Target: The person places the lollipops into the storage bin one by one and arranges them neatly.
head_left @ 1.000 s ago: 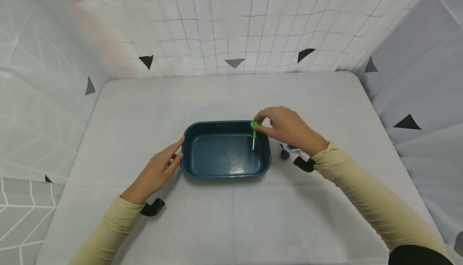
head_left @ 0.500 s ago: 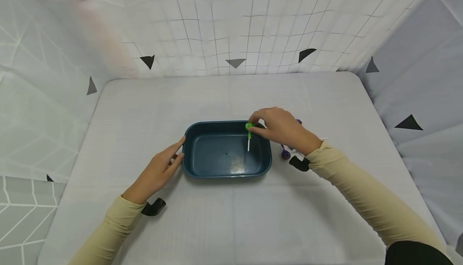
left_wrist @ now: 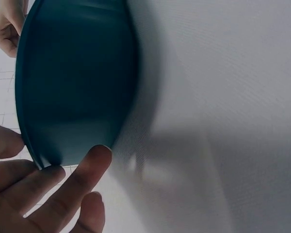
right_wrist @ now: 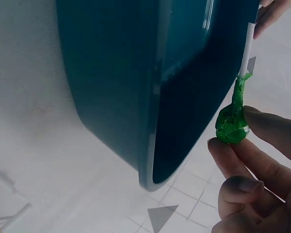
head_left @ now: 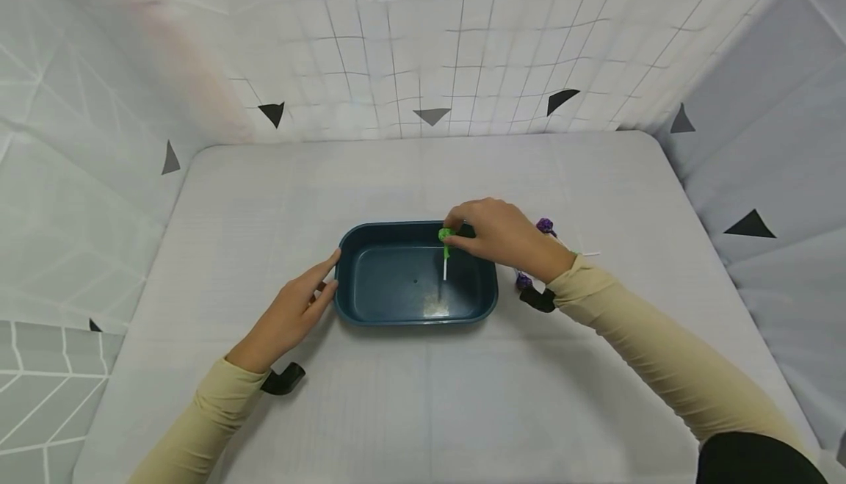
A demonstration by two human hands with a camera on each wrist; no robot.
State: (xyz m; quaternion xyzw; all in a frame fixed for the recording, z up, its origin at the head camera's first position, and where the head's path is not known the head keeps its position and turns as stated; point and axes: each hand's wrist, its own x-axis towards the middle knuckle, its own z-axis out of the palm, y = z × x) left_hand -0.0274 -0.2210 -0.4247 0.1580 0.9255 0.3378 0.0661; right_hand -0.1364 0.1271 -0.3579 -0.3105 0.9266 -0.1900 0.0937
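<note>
– Holding what?
– Pinching a green lollipop [head_left: 446, 235] in the right hand [head_left: 492, 230], stick-down, above the blue basin [head_left: 390, 286], right of its middle.
– And with the left hand [head_left: 284, 315]?
– Touching the basin's left end with fingers extended.
– Seeing more?
– Yes, purple lollipops [head_left: 545, 225] right of the basin.

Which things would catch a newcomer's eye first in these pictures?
Probably the bright green lollipop, pinched by the right hand over the dark blue-green tub. Next, the left hand touching the tub's left end, and the purple-wrapped lollipops on the white table to the tub's right.
</note>
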